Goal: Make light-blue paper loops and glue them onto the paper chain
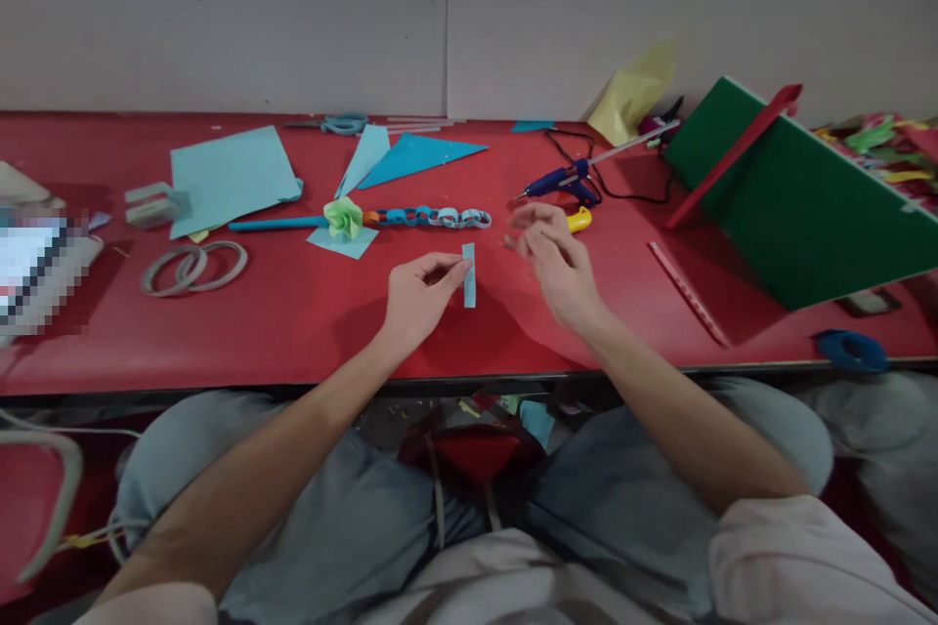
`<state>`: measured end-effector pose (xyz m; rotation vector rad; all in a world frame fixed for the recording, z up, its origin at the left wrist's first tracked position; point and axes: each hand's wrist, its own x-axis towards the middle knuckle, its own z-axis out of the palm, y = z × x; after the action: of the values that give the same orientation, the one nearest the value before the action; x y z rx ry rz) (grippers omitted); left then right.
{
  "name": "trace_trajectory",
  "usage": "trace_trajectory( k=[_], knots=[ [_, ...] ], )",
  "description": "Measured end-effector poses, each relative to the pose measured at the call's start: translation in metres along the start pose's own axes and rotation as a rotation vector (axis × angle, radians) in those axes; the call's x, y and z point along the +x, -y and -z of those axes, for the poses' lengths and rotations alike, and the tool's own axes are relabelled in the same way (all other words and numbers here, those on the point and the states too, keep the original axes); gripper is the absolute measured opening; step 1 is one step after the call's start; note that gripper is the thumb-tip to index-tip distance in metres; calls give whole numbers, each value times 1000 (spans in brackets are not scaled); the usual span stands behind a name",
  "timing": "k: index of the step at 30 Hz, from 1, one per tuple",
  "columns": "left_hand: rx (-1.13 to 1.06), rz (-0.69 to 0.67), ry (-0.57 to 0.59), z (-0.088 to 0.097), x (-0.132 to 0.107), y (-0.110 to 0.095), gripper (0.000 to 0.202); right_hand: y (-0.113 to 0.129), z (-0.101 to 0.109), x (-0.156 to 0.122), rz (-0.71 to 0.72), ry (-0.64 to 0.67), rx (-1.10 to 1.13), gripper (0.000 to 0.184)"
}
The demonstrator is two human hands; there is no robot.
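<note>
My left hand (421, 293) pinches a short light-blue paper strip (469, 275) and holds it upright over the red table (293, 312). My right hand (553, 259) hovers just right of the strip, fingers loosely curled and blurred, with nothing seen in them. Behind the strip lies a blue paper chain (429, 216) joined to a green paper flower (343, 217) on a blue stick. A yellow cutter (580, 219) and a blue glue gun (561, 182) lie just beyond my right hand.
Light-blue paper sheets (227, 176), scissors (338, 124), tape rolls (194, 266) and a small stack of blocks (153, 205) lie on the left. A green board (798, 195) with red strips, yellow paper (634, 98) and a blue object (850, 350) are on the right.
</note>
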<state>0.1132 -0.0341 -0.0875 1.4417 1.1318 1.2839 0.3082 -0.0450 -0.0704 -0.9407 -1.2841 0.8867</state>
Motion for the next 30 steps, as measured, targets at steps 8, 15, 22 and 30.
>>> trace_trajectory(
  k=[8,15,22,30],
  knots=[
    [-3,18,16,0,0,-1,31,-2,5,1,-165,-23,62,57],
    [27,-3,-4,0,1,0,29,13,7,7,-248,244,296,36],
    [13,-9,-3,1,1,-2,23,6,1,5,-236,155,204,40],
    [11,-24,18,0,-1,-5,26,-3,-6,-4,-33,132,-21,13]
  ],
)
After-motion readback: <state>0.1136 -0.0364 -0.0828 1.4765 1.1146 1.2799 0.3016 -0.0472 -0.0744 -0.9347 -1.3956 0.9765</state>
